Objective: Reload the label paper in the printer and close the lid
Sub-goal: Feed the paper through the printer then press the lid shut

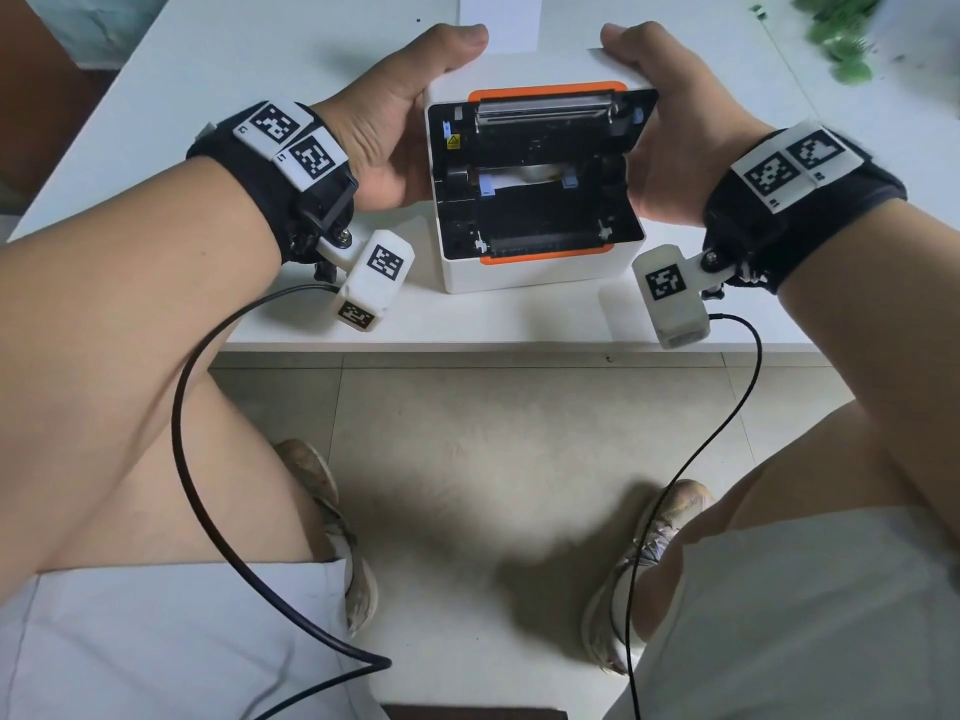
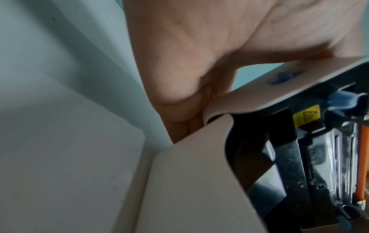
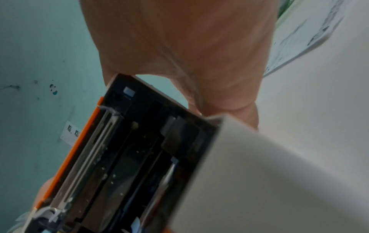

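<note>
Both hands, left and right, grip the open printer's lid.

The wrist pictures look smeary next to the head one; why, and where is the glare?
Head view: sharp centre, table edges bowed, green blur at top right. Left wrist view: left hand and printer soft, close. Right wrist view: equally soft; only the metal bar glints.

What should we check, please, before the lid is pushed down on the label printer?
1. Lid raised, both sides held: left hand and right hand grip its edges: ok.
2. Printer flat on the table: ok.
3. Label paper seated between the blue guides: cannot tell, only a pale strip shows.
4. Fingers outside the closing gap: cannot tell.
5. Wrist cables away from the printer: ok.
</note>
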`<state>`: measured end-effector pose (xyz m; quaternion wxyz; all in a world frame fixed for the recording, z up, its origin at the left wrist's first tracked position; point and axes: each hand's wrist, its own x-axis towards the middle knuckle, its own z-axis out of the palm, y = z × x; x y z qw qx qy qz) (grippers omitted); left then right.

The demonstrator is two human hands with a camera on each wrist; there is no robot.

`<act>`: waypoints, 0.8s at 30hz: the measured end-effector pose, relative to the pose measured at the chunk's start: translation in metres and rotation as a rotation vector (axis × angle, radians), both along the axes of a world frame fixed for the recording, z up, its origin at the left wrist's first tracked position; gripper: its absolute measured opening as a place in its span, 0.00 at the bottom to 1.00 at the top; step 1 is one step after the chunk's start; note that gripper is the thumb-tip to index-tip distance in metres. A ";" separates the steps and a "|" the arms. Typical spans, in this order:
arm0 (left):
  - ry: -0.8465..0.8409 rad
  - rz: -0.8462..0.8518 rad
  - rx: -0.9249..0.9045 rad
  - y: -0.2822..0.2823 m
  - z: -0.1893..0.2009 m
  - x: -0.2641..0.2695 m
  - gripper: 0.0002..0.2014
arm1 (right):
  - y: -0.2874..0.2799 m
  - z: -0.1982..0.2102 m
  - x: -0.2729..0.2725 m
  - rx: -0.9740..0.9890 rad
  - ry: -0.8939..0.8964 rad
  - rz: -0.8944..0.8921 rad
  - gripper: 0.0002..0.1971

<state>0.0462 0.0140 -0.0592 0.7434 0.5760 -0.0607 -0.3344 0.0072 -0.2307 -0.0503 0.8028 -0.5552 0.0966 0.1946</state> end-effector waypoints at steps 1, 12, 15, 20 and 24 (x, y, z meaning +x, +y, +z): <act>0.007 -0.009 -0.011 0.000 0.000 0.000 0.24 | -0.001 0.001 -0.001 0.001 0.009 0.018 0.35; 0.061 0.013 -0.058 -0.001 0.001 -0.004 0.20 | 0.002 0.011 -0.008 0.049 0.041 0.056 0.23; 0.074 0.026 -0.056 -0.001 0.002 -0.004 0.25 | 0.003 0.013 -0.009 0.036 0.036 0.046 0.33; 0.089 0.011 -0.034 0.000 0.005 -0.004 0.33 | 0.002 0.011 -0.007 0.043 0.032 0.048 0.34; 0.070 0.035 0.026 -0.001 0.011 -0.006 0.28 | 0.001 0.009 -0.004 0.014 0.019 0.040 0.35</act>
